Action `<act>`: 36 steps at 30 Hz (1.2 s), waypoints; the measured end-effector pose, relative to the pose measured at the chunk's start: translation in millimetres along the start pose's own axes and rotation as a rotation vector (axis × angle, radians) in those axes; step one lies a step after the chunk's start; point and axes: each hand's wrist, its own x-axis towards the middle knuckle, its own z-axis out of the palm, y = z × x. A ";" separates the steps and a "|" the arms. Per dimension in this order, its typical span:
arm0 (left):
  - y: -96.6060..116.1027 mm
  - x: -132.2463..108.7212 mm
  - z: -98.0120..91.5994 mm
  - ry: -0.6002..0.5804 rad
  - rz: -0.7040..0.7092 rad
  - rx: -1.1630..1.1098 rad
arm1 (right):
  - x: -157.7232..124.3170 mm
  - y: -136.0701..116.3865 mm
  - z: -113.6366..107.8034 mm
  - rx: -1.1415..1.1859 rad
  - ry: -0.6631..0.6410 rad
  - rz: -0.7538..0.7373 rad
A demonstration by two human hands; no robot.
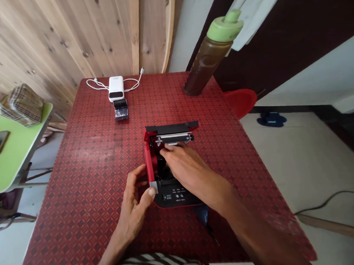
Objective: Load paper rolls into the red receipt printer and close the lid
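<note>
A small red-and-black printer [177, 199] sits on the table with its lid [172, 128] raised. Under the lid a roller bar [174, 139] shows, and a dark compartment lies below it. My left hand [136, 202] steadies the printer's left side, thumb on the near corner and fingers against the red wall. My right hand [186, 162] reaches over the control panel into the compartment, its fingers curled close below the roller. Whatever those fingertips hold is hidden.
On the patterned red table [92, 187] lie a white power bank [116, 87] with a cable and a black strip roll [121, 109]. A tall brown bottle [206, 59] with a green lid stands at the far right. A green table [11, 156] is at the left.
</note>
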 end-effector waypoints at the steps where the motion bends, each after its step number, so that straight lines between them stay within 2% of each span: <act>1: 0.6 0.0 -0.1 -0.004 -0.001 0.001 | -3.5 1.4 1.0 0.025 0.019 -0.013; 5: 3.0 0.4 -0.2 -0.007 -0.003 -0.003 | -22.5 9.3 -3.8 0.225 0.158 -0.111; 7: 3.8 0.7 0.0 -0.005 0.001 -0.007 | -31.6 13.7 -10.2 0.302 0.184 -0.186; 11: 3.7 1.3 0.3 -0.001 0.016 -0.002 | -38.5 18.6 -18.7 0.333 0.168 -0.254; 16: 2.5 1.6 -0.5 0.014 0.024 0.032 | -31.3 20.3 -17.2 0.335 0.089 -0.294; 23: 14.2 2.2 -1.3 -0.015 -0.012 0.025 | -28.5 29.0 -16.0 0.380 0.118 -0.341; 26: 18.2 2.1 -5.2 -0.022 -0.019 0.038 | -29.6 30.0 -12.9 0.362 0.205 -0.366; 30: 22.5 13.1 -15.7 -0.037 0.030 0.036 | -39.6 26.9 -6.5 0.349 0.400 -0.366; 33: 33.6 37.6 -18.7 0.058 0.121 0.065 | -52.1 20.1 -0.4 0.358 0.544 -0.368; 36: 51.4 70.1 -12.1 0.104 0.253 0.041 | -64.1 10.2 5.8 0.347 0.638 -0.352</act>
